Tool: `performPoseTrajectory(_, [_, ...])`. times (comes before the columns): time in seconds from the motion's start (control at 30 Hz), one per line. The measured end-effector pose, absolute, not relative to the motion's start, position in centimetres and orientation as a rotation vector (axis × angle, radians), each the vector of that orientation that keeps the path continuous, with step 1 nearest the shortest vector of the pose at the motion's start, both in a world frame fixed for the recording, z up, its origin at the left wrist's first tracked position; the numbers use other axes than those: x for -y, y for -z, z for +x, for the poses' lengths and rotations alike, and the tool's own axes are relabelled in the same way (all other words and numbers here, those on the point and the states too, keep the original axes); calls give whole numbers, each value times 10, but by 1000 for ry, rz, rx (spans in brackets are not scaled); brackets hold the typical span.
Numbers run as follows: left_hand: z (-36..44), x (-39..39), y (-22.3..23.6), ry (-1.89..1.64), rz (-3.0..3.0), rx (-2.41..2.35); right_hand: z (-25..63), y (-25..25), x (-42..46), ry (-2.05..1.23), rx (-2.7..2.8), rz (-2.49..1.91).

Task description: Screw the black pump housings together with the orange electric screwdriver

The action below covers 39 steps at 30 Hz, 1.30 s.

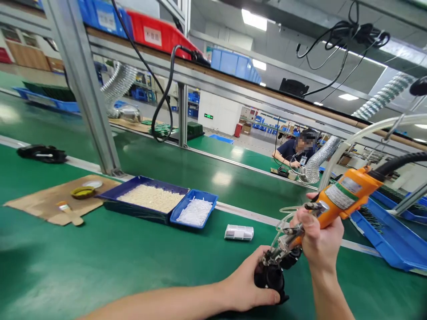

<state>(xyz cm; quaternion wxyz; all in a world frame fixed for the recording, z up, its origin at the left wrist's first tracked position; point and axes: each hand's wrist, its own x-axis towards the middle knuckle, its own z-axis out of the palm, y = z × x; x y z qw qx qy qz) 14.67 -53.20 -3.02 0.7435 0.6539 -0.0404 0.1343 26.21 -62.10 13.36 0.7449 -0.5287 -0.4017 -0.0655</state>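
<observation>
My right hand (pixel 322 238) is closed round the handle of an orange power screwdriver (pixel 343 198) with clear tubing and a black cable. Its metal nose (pixel 283 246) points down and to the left into a small black part (pixel 271 280). My left hand (pixel 248 282) wraps round that black part and holds it on the green bench top (pixel 116 262) at the lower middle of the view.
Two blue trays hold white pieces: a large one (pixel 143 200) and a smaller one (pixel 195 211). A small white packet (pixel 239 232) lies nearby. A cardboard sheet (pixel 50 200) carries a brush and a yellow lid. Another blue tray (pixel 383 240) sits at right. A co-worker (pixel 295 153) sits across the line.
</observation>
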Motion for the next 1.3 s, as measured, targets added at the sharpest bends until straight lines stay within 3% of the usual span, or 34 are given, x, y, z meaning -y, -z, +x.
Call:
performPoseTrajectory(0.23, [144,519,55,-394,1543,-109,272,-171,659,381,829,-922])
performPoseTrajectory(0.53, [149,510,48,-333,1506,-114,260,-161,652,15,885,-954])
performPoseTrajectory(1.3, [152,508,43,-285,1444,-101,260,-150,641,-22,892,-1043])
